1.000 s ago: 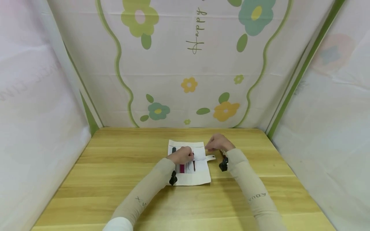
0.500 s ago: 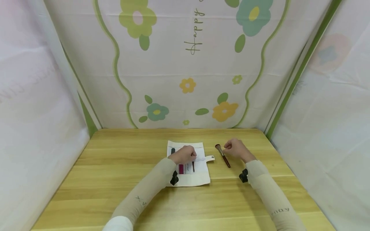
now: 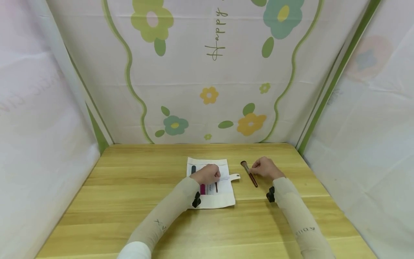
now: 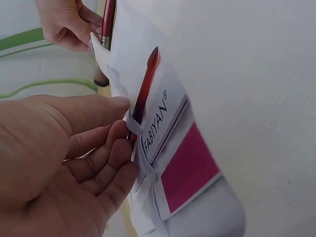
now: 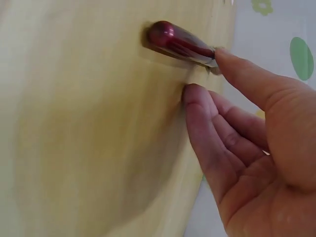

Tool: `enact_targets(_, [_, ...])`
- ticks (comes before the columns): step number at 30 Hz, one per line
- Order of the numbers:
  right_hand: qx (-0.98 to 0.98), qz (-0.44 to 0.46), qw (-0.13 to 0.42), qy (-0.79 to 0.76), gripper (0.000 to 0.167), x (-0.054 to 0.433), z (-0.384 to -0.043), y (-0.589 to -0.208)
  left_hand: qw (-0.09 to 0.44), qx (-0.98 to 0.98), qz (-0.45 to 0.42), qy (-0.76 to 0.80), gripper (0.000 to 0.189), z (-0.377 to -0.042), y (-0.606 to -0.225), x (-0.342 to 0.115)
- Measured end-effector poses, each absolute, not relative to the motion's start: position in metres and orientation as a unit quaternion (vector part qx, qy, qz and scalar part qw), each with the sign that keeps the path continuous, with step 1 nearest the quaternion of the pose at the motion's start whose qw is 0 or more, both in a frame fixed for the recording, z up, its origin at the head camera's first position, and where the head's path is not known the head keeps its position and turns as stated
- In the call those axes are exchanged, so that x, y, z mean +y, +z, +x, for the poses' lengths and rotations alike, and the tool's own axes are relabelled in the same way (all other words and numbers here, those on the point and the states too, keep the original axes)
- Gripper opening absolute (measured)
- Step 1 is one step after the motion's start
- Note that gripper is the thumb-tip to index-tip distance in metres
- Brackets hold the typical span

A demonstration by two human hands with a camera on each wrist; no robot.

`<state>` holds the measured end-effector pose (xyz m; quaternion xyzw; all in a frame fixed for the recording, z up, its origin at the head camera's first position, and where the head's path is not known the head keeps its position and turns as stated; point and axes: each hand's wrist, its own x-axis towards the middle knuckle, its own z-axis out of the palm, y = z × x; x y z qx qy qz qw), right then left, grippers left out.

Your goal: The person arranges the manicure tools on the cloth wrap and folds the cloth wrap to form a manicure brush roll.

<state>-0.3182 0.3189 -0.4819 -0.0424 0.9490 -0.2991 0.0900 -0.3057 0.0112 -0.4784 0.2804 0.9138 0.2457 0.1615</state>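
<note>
Nearest us, two beige sleeves (image 3: 300, 221) reach over a wood-grain table (image 3: 226, 233) toward an open white pouch (image 3: 220, 202), its pockets facing up, apparently so that what they hold lies in easy reach. Above it, we see the left hand (image 3: 206, 174) pinching a pocket edge (image 4: 146, 153) between thumb and bent fingers, a hold that seems meant to part the cloth and steady it. A slim red tool (image 4: 148, 74) is tucked into the pouch beside lettering (image 4: 155, 121) that reads FABIYAN and a magenta block (image 4: 190, 170).

Off the pouch's right side, a strap (image 3: 235, 177) points toward a makeup brush (image 3: 251, 176). The brush lies on the table between the two hands, just beside the right hand (image 3: 266, 167) and well apart from the left, its handle end turned toward the person. The right hand is partly open, thumb and forefinger parted; its thumb tip meets the brush in view, though we cannot tell whether it presses. Beyond, we find a flower-printed backdrop (image 3: 181, 90).
</note>
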Motion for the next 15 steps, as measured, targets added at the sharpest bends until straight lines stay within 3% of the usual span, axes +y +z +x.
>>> enact_targets(9, [0.95, -0.049, 0.145, -0.272, 0.029, 0.311, -0.334, -0.475, 0.157, 0.911, 0.296, 0.24, 0.012, -0.305, -0.481, 0.011])
enact_targets(15, [0.952, -0.059, 0.159, -0.255, 0.022, 0.302, -0.337, -0.471, 0.155, 0.911, 0.301, 0.234, 0.01, -0.303, -0.48, 0.011])
